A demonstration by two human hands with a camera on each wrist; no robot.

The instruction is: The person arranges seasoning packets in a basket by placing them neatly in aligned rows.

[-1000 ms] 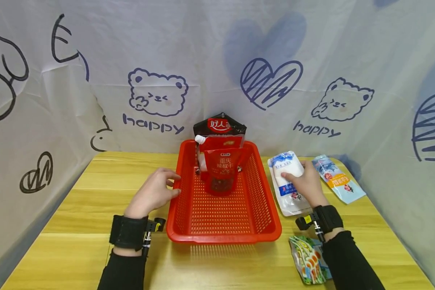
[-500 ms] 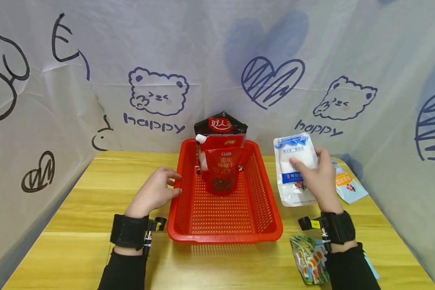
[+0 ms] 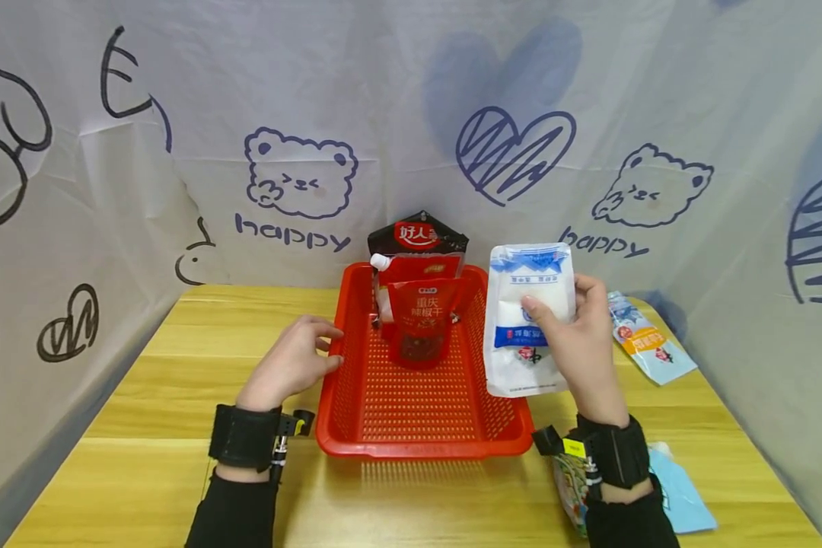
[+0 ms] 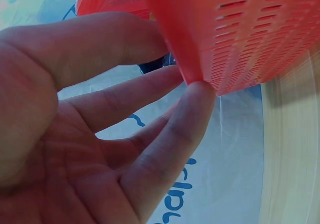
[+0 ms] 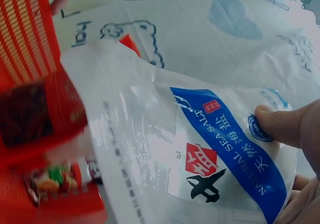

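In right fingers [image 5: 281, 125], pouch [image 3: 520, 339], perhaps over basket [image 3: 421, 407].

The red perforated basket [image 3: 425, 450] sits at the far edge of the tabletop [image 3: 157, 396], white-and-blue sea salt pouch [image 3: 514, 336] aloft by its right rim!

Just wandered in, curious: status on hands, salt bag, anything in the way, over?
Left hand holding red basket by its rim. Right hand pinching salt bag, off the table. Possible obstacle: red pouch inside, toward basket's back.

One basket [image 3: 425, 450], one salt pouch [image 3: 517, 336] and at least six other packages [image 3: 419, 323] show.
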